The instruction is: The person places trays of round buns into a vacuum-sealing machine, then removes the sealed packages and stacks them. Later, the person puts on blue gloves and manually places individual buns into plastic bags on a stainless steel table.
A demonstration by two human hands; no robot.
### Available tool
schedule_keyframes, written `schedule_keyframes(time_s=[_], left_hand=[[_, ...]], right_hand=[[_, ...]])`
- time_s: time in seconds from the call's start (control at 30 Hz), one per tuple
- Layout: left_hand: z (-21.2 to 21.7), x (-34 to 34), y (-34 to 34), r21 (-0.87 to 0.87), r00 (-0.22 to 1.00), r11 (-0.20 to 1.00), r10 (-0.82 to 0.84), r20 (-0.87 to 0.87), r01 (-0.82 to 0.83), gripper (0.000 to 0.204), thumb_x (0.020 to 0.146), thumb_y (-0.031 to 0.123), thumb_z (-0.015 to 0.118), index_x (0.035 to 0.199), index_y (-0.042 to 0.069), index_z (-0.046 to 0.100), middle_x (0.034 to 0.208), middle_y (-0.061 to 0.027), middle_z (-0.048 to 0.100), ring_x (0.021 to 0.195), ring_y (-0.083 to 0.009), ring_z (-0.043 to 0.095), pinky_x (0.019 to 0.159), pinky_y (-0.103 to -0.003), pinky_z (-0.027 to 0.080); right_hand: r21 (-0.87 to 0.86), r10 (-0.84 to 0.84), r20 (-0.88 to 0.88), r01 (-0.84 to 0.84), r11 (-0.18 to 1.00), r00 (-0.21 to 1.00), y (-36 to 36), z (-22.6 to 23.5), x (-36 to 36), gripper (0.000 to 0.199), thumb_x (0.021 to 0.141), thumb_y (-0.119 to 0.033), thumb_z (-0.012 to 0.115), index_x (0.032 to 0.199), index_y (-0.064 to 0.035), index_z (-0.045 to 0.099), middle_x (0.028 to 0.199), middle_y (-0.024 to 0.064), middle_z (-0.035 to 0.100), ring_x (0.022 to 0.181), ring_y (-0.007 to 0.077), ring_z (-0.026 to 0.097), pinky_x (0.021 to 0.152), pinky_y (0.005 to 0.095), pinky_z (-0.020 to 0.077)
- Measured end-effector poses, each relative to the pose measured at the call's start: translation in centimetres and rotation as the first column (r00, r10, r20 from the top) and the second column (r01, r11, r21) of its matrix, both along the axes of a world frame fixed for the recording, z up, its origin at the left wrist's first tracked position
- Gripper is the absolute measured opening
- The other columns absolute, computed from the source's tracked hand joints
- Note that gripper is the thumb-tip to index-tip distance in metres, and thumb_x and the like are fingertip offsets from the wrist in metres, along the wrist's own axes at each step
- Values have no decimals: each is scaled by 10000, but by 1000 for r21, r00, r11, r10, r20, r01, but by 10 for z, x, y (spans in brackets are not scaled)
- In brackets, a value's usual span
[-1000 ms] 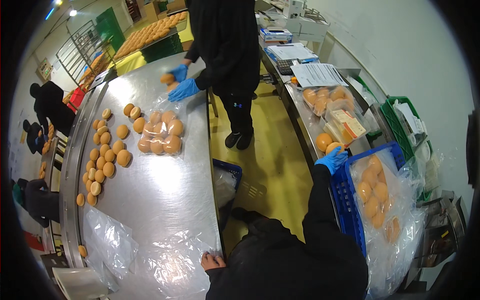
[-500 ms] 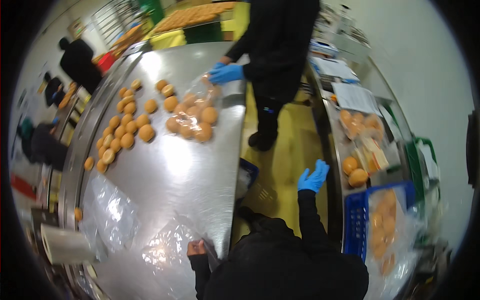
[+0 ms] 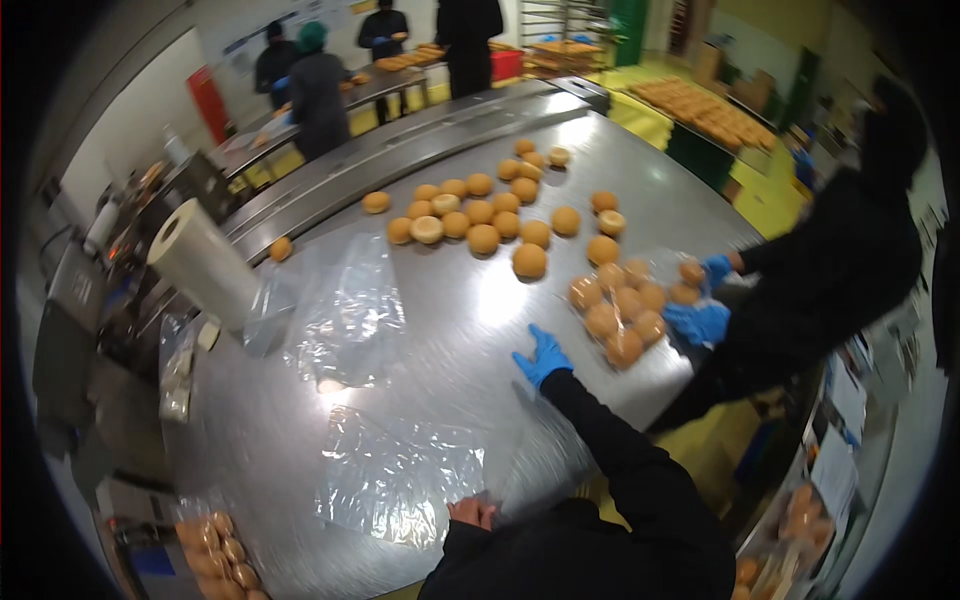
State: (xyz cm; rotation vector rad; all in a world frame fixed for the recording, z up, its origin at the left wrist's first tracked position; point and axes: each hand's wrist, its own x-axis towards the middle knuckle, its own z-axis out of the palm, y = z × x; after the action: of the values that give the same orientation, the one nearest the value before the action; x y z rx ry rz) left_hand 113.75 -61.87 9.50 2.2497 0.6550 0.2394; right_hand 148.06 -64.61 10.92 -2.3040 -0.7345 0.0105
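A clear plastic bag (image 3: pixel 405 480) is pinched at its near edge by the bare left hand (image 3: pixel 473 514) on the steel table (image 3: pixel 440 350). The blue-gloved right hand (image 3: pixel 541 357) is held spread flat on the metal, nothing gripped. Two more empty bags (image 3: pixel 345 310) are seen beyond, beside one film roll (image 3: pixel 203 262). About twenty loose buns (image 3: pixel 483 238) are scattered farther off. A co-worker's two gloved hands (image 3: pixel 697 322) are pressed to a filled bag of buns (image 3: pixel 625 305).
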Motion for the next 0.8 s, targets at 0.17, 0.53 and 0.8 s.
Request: schedule_keyframes(time_s=[0.17,0.53,0.8], left_hand=[[-17,9,4,-96,998,993,64,-13,-65,333,701,308,625,568,56,454,564,-101,467,640,-276,484,868,-572,227],[3,17,4,-322,938,886,278,-207,-334,363,638,337,705,567,55,487,567,-80,519,609,-235,527,1005,-486,81],[-34,-4,12,-354,947,916,76,-313,-190,310,656,351,687,645,101,504,656,-19,551,742,-201,542,979,-547,47]], right_hand=[[-44,-269,376,307,951,887,61,-29,167,906,611,-487,637,1253,-8,215,1211,228,342,1119,357,341,949,398,280],[-498,221,283,-53,865,933,124,39,248,877,454,-604,621,1194,-176,427,1289,150,267,1182,414,196,960,513,159],[-663,157,95,-55,747,983,129,66,266,957,374,-646,640,1201,-215,427,1363,134,138,1215,468,48,975,556,70]])
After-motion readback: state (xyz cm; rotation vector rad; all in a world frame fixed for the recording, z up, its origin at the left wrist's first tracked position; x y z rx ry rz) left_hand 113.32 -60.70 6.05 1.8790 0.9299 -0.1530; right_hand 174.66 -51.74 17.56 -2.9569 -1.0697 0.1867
